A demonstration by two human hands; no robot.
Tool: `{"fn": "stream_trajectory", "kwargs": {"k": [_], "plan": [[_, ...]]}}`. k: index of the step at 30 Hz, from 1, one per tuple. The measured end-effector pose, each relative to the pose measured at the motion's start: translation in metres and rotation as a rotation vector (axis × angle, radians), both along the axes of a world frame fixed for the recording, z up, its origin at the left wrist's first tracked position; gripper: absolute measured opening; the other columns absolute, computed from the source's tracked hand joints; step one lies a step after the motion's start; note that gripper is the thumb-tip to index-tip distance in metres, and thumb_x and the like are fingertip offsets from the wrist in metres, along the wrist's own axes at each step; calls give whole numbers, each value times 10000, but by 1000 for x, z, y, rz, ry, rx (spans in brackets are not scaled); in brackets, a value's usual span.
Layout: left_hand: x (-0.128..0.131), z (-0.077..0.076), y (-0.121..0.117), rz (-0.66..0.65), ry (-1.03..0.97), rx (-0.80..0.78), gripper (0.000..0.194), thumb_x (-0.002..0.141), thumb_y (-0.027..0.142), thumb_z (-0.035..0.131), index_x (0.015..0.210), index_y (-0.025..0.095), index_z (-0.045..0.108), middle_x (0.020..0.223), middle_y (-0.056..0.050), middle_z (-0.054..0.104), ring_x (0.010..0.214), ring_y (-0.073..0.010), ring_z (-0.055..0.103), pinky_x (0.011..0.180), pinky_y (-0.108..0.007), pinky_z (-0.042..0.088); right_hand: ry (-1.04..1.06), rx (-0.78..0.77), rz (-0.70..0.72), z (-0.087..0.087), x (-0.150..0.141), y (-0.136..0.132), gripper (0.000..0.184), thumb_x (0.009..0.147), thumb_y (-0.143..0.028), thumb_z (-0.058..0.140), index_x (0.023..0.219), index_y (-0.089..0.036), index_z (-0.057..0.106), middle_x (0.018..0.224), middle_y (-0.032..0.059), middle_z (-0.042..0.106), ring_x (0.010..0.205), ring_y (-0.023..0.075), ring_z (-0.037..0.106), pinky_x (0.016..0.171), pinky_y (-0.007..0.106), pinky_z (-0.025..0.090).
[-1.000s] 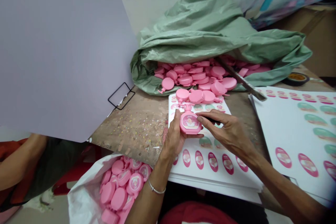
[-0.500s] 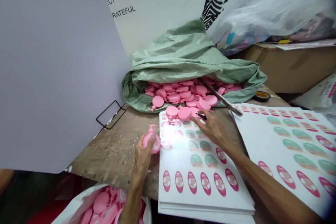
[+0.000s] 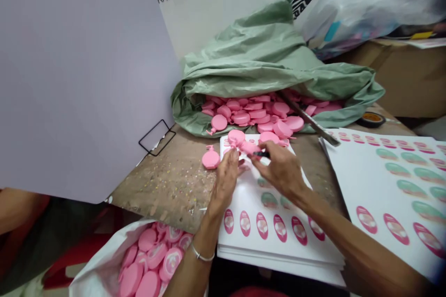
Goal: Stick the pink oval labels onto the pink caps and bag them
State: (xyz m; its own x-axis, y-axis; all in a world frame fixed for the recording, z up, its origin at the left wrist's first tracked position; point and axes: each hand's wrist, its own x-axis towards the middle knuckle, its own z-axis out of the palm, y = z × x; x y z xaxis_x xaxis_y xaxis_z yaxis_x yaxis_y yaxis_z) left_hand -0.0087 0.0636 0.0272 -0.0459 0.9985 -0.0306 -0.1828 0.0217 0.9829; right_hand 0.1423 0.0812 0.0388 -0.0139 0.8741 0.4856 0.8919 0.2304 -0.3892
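Pink bottle (image 3: 250,148) is tilted over the upper part of the label sheets (image 3: 244,250), held by the right hand (image 3: 284,169), which also pinches a small black tool (image 3: 261,154). The left hand (image 3: 225,178) is narrow beside it; whether it grips, I cannot tell. Another bottle (image 3: 211,159) lies on the surface (image 3: 167,185).

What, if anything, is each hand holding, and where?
The right hand holds a slim black tool between its fingers; which part is unclear. Whether the left hand grips the nearby pink bottle cannot be told.
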Motion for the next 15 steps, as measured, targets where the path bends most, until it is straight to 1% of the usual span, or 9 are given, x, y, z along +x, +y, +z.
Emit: {"fn": "stream_trajectory", "kwargs": {"k": [1, 2, 4, 5, 7, 8, 9, 12, 15], "plan": [[5, 1, 0, -31, -83, -38, 404, 852, 493, 599, 1099, 174, 631, 1030, -102, 670, 969, -222, 646, 799, -311, 534, 2, 71, 108, 1, -6, -12, 220, 828, -357, 586, 938, -169, 615, 824, 93, 700, 776, 246, 646, 705, 335, 436], [7, 1, 0, -47, -132, -66, 418, 841, 493, 615, 1110, 173, 623, 1032, -102, 668, 958, -221, 650, 784, -307, 543, 29, 97, 215, 2, -11, -21, 187, 830, -337, 587, 920, -175, 608, 814, 87, 694, 771, 240, 641, 708, 334, 437], [2, 2, 1, -31, -165, -93, 437, 817, 477, 653, 1119, 164, 605, 1031, -100, 665, 923, -207, 655, 756, -294, 555, 161, 29, 361, 2, -18, -30, 201, 868, -354, 563, 978, -186, 582, 861, 73, 691, 782, 216, 639, 706, 317, 444], [-4, 3, 3, -10, -177, -100, 450, 805, 462, 672, 1128, 159, 592, 1028, -97, 664, 902, -197, 655, 740, -285, 560, 241, -47, 379, 0, -19, -30, 214, 903, -373, 522, 1014, -194, 560, 880, 61, 689, 773, 200, 638, 687, 303, 444], [-17, 4, 9, 24, -213, -117, 486, 768, 413, 716, 1151, 157, 560, 1020, -88, 659, 852, -173, 653, 698, -270, 568, 323, -208, 327, -8, -17, -26, 201, 956, -372, 429, 1032, -213, 524, 873, 35, 684, 725, 175, 631, 626, 280, 423], [-23, 3, 13, 32, -227, -128, 503, 743, 379, 740, 1153, 159, 547, 1011, -80, 657, 827, -162, 651, 677, -265, 571, 288, -248, 284, -14, -17, -23, 176, 965, -349, 407, 997, -219, 522, 835, 20, 678, 694, 170, 620, 606, 277, 402], [-27, 2, 17, 31, -232, -141, 511, 716, 345, 760, 1139, 159, 542, 995, -72, 655, 799, -153, 648, 655, -262, 573, 212, -254, 251, -21, -16, -20, 151, 960, -323, 416, 948, -221, 525, 796, 10, 670, 681, 170, 610, 609, 280, 385], [-31, -4, 31, -21, -239, -192, 485, 651, 301, 788, 1048, 146, 558, 922, -58, 655, 710, -148, 646, 606, -285, 577, -17, -170, 230, -44, -19, -15, 93, 910, -260, 507, 848, -206, 551, 772, 13, 662, 731, 184, 593, 676, 305, 350], [-26, -16, 43, -89, -231, -218, 467, 603, 295, 812, 986, 124, 607, 849, -60, 664, 665, -156, 647, 610, -311, 575, -70, -120, 225, -58, -26, -17, 122, 916, -244, 503, 843, -184, 580, 809, 44, 668, 779, 202, 579, 712, 329, 320]]}}
